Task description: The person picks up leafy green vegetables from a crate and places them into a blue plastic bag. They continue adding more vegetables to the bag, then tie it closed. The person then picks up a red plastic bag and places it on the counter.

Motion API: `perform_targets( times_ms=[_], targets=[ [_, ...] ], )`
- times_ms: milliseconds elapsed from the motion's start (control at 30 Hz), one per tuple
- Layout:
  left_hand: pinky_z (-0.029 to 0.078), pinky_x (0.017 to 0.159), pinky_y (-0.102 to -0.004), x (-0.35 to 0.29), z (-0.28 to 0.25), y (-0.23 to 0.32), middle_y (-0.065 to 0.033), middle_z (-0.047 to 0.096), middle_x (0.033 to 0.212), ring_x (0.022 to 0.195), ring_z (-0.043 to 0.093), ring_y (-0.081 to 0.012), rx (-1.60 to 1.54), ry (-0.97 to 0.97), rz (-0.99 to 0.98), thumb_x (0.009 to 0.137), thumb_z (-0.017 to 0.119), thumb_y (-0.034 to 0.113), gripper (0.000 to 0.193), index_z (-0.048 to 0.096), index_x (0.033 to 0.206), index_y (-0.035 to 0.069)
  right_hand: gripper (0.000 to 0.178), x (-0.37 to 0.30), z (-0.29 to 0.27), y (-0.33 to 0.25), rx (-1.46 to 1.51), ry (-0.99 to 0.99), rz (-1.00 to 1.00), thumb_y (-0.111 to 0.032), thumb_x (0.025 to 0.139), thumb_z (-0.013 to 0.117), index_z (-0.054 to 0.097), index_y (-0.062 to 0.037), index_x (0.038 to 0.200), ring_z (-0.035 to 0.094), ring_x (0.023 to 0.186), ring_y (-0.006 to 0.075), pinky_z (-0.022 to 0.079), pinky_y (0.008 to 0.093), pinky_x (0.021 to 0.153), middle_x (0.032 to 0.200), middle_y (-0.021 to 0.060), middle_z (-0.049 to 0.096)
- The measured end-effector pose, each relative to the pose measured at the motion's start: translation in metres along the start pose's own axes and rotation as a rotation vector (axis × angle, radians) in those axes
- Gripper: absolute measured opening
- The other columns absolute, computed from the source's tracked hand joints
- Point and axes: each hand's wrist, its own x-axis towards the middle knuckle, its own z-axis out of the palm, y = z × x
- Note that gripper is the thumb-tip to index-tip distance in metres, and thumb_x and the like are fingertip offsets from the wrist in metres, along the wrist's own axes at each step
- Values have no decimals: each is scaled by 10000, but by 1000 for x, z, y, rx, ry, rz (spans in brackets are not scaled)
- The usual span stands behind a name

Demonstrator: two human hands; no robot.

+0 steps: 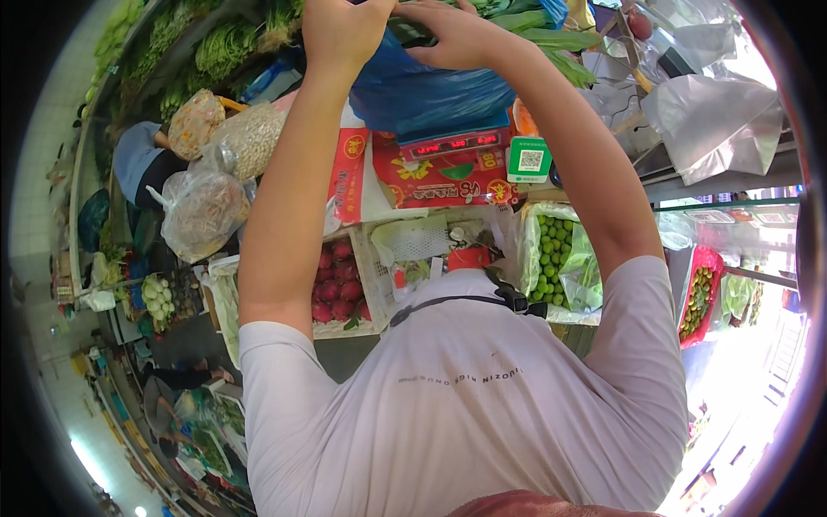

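A blue plastic bag with long leafy greens at its mouth rests on a scale with lit red digits. My left hand is closed at the bag's left upper edge, its fingertips partly cut off by the top of the picture. Over the bag's opening lies my right hand, thumb and fingers apart, touching the plastic and the greens. Beneath the scale is a red printed box. A green card with a square code stands to its right.
Before my body are crates of dark red round fruit and green limes, with a white basket between them. Filled clear bags sit at left, near another person. Clear plastic bags hang at right.
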Motion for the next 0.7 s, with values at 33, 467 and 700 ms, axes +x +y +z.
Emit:
perform_targets(
  times_ms=[33,467,700],
  targets=[
    [502,663,-271,1,-2,-2,-18,691,769,693,631,-93,9,11,11,890,747,127,115,692,875,26,728,-1,-6,-10,35,-42,48,-271,790,710,498,-57,1453,527,1301,412,404,492,1125,1382,247,563],
    [478,642,-272,20,-2,-19,5,669,736,666,592,-86,132,67,-3,854,787,136,132,704,812,43,701,-2,-31,-10,-158,25,77,-304,804,752,542,-13,1407,610,1204,396,455,458,1071,1328,235,613],
    [472,644,-284,17,-6,-18,2,663,736,665,583,-90,132,87,-2,866,782,148,142,703,812,44,477,-12,-67,-1,-231,520,7,-254,891,765,646,-18,1288,629,1196,361,465,425,1053,1256,194,678]
  ],
)
